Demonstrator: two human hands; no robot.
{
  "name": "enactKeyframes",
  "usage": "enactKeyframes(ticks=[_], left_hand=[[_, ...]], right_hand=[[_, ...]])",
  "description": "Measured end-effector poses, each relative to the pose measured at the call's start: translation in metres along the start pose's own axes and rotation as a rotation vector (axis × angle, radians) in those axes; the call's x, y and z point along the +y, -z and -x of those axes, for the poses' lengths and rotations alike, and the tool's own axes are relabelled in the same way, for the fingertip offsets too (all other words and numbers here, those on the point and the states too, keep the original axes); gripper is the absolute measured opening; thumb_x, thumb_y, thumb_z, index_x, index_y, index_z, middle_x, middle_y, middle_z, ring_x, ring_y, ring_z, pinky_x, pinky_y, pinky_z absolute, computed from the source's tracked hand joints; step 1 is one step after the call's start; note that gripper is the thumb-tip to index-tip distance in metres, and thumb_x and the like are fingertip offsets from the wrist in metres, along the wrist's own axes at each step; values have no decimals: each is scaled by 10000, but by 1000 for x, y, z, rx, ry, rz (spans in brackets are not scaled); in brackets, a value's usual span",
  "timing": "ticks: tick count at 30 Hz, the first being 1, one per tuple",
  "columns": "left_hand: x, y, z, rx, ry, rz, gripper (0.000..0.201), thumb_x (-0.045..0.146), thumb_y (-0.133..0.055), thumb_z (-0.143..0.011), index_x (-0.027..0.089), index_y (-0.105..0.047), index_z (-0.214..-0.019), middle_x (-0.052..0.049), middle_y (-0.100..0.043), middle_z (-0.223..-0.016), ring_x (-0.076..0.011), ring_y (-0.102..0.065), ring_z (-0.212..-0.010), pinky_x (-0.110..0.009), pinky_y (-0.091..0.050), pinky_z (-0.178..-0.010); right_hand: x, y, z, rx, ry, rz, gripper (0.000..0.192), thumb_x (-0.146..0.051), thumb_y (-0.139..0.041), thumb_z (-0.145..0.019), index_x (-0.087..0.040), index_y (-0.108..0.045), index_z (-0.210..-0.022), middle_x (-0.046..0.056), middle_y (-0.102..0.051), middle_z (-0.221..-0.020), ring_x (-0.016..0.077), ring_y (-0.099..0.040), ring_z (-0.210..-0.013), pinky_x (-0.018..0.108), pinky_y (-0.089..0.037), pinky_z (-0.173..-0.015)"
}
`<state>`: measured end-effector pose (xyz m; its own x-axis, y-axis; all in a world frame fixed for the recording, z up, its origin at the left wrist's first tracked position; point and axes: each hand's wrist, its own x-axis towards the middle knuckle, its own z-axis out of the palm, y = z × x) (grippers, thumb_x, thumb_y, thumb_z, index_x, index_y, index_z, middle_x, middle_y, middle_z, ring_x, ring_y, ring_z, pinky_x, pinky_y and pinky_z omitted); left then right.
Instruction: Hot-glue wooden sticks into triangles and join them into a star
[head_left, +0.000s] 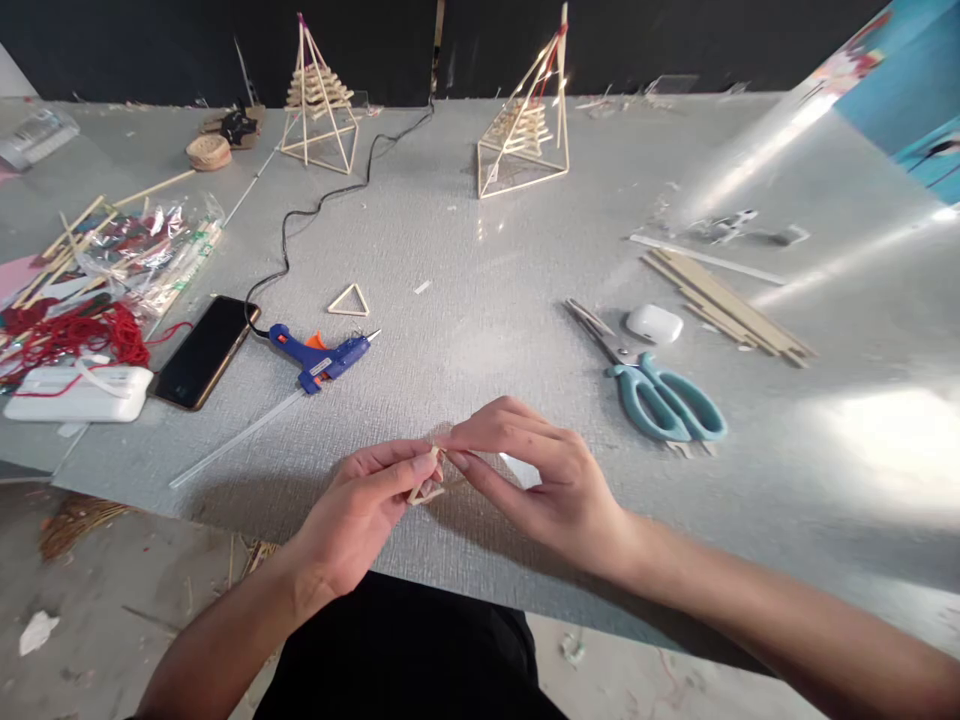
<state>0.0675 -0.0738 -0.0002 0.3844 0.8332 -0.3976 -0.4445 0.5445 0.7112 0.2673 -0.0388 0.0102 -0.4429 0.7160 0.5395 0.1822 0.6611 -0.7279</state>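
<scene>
- Your grey table [465, 250] has a textured, shiny top, with a bright patch of glare at the right; a dark wall [510, 50] stands behind it, and scraps litter the floor [112, 610].
- Two stick pyramids [319, 97] stand at the back. A blue glue gun [319, 365] lies near the phone [206, 352], and the scissors [664, 400] lie on the right, blades away from you.
- The small stick triangle [429, 495] is in your fingers, just above the table's near edge. One corner points up and away from you, and its lowest stick runs roughly left to right. You can't make out a clear long axis — fingers cover part of it.
- Your left hand [360, 510] pinches it, the triangle sitting at the thumb and fingertips, well clear of the palm.
- Your right hand [540, 480] brings thumb and forefinger close to its upper corner — whether they grip anything, you cannot tell.
</scene>
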Motion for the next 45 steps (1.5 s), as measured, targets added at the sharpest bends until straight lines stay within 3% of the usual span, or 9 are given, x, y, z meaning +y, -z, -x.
enactKeyframes(ticks=[7, 11, 14, 24, 45], left_hand=[[-1, -4, -2, 14, -14, 56, 159, 338, -786, -874, 180, -775, -861, 0, -603, -778, -110, -494, -777, -259, -398, -796], [0, -3, -3, 27, -10, 58, 183, 354, -779, -883, 172, -779, -903, -6, -601, -799, -122, -509, -816, -284, -403, -855], [1, -2, -3, 39, -6, 53, 191, 358, -772, -892, 168, -784, -913, -1, -584, -785, -115, -491, -793, -274, -399, -822], [-2, -2, -7, 70, 10, 61, 200, 341, -781, -877, 148, -787, -929, -8, -583, -775, -112, -483, -774, -264, -411, -792], [-7, -4, -4, 111, -18, 58, 204, 339, -764, -897, 155, -759, -809, -2, -560, -751, -117, -478, -756, -267, -414, -779]], right_hand=[[1, -2, 2, -5, -31, -59, 301, -45, -638, -947, -227, -714, -1175, 26, -777, -984, 151, -687, -896, 339, -556, -818], [0, -6, 6, 36, -259, -193, 253, -162, -677, -961, -266, -729, -1185, 12, -756, -962, 148, -692, -870, 326, -558, -773], [0, -7, 8, 42, -430, -273, 138, -266, -702, -957, -272, -767, -1078, 16, -750, -928, 164, -697, -851, 350, -547, -774], [3, -10, 6, 28, -606, -415, 121, -357, -747, -906, -255, -795, -951, 41, -755, -867, 229, -705, -861, 444, -547, -819], [6, -14, 12, 68, -503, -341, 82, -302, -751, -909, -275, -805, -965, 50, -784, -917, 224, -702, -875, 440, -552, -817]])
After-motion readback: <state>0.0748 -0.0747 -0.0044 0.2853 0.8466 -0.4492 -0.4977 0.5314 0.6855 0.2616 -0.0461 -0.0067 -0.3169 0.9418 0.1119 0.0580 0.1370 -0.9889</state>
